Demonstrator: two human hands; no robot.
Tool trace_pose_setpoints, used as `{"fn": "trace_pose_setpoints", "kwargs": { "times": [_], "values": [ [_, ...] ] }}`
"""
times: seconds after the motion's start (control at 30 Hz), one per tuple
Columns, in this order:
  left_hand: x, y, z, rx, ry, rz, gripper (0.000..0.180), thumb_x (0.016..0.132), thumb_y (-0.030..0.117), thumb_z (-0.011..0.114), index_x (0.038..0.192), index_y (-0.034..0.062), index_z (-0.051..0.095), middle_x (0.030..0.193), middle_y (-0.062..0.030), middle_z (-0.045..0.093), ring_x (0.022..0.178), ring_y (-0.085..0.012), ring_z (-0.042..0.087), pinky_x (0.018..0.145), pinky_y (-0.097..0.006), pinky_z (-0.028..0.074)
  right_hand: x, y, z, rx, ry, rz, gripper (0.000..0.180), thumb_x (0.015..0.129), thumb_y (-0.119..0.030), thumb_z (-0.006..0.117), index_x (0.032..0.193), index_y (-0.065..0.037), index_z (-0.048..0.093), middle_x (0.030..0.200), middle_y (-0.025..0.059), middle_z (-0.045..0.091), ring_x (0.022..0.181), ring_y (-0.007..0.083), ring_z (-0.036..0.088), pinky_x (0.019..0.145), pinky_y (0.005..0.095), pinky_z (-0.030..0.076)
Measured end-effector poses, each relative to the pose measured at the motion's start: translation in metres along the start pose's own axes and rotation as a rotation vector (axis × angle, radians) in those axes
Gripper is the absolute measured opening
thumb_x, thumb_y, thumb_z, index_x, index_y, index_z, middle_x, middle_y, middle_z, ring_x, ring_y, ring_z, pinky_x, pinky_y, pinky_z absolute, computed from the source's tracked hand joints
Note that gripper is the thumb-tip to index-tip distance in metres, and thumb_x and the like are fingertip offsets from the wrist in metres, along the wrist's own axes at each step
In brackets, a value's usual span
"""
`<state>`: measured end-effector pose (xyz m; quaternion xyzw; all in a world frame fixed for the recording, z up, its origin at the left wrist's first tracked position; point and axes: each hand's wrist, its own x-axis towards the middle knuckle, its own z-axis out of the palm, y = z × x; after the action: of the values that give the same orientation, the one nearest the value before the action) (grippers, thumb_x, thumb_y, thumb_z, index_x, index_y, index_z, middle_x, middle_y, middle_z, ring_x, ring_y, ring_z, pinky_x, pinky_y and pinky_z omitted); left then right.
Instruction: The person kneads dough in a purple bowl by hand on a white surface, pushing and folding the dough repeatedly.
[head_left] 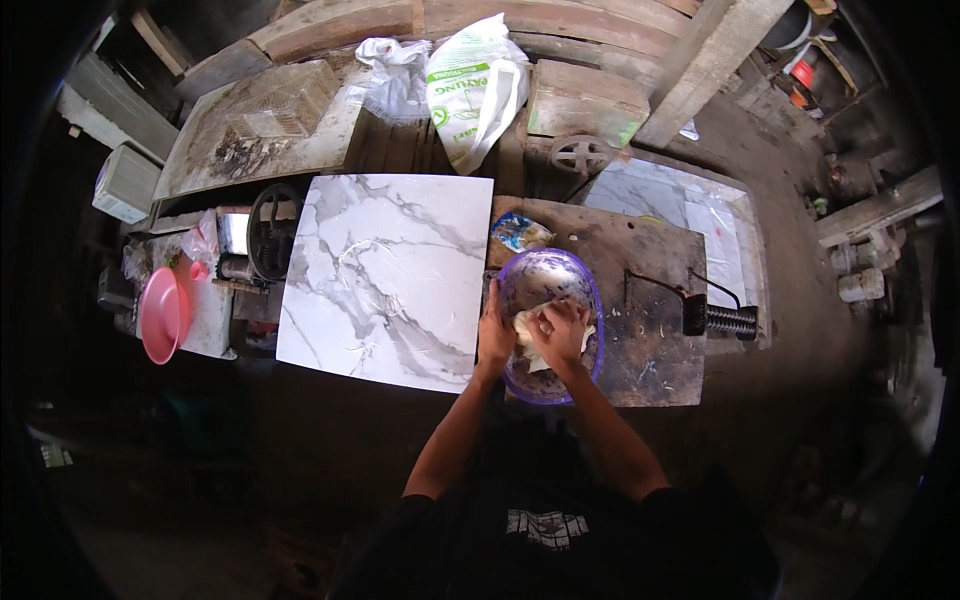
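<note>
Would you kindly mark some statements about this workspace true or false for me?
1. The right hand touches the pale dough-like mass in the purple-rimmed basin. True.
2. The left hand is inside the pink bowl. False: it is at the left side of the purple-rimmed basin.
3. The marbled board lies left of the purple-rimmed basin. True.
4. The pink bowl is right of the purple-rimmed basin. False: it is far to the left.
5. The white sack has green print. True.

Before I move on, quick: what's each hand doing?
Left hand: against the purple-rimmed oval basin at its left rim; grip unclear.
Right hand: partly curled on the pale, dough-like lump inside; grip unclear.
</note>
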<state>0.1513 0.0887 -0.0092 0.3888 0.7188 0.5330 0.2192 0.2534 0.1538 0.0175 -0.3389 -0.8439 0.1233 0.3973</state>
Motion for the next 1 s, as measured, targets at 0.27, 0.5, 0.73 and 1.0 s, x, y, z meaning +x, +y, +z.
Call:
{"fn": "trace_pose_setpoints", "kwargs": {
  "times": [0.27,0.5,0.73,1.0],
  "values": [
    [0.008,0.003,-0.005,-0.036,0.017,0.059,0.065,0.069,-0.011,0.038,0.131,0.0019,0.024,0.117,-0.0282,0.045,0.104,-0.0414,0.047,0.085,-0.040,0.041,-0.023,-0.026,-0.023,-0.090,-0.273,0.292,0.031,0.063,-0.031,0.065,0.085,-0.011,0.055,0.090,0.0048,0.054,0.081,0.0243,0.051,0.085,0.0423,0.029],
    [-0.001,-0.015,-0.017,-0.003,-0.001,-0.009,0.062,0.072,-0.006,0.039,0.132,0.0026,0.025,0.118,-0.0260,0.045,0.105,-0.0374,0.049,0.087,-0.037,0.040,-0.033,-0.042,-0.009,-0.192,-0.217,0.091,0.030,0.060,-0.037,0.061,0.075,-0.010,0.061,0.091,0.0048,0.054,0.097,0.0233,0.046,0.091,0.0489,0.026],
    [-0.024,-0.012,-0.027,-0.100,-0.051,-0.114,0.058,0.076,-0.005,0.044,0.131,0.0005,0.027,0.119,-0.0228,0.047,0.104,-0.0257,0.052,0.086,-0.033,0.041,-0.032,-0.030,0.022,-0.186,-0.130,0.061,0.023,0.058,-0.030,0.063,0.057,-0.011,0.051,0.070,0.0017,0.054,0.077,0.0231,0.049,0.077,0.0425,0.033],
    [-0.020,-0.011,-0.024,-0.051,0.123,-0.016,0.050,0.078,-0.002,0.047,0.126,0.0018,0.036,0.100,-0.0244,0.054,0.092,-0.0358,0.054,0.078,-0.038,0.044,-0.008,-0.020,0.046,-0.133,-0.142,0.091,0.019,0.059,-0.026,0.061,0.051,-0.011,0.051,0.058,0.0048,0.053,0.065,0.0234,0.052,0.066,0.0378,0.036]
  ]
}}
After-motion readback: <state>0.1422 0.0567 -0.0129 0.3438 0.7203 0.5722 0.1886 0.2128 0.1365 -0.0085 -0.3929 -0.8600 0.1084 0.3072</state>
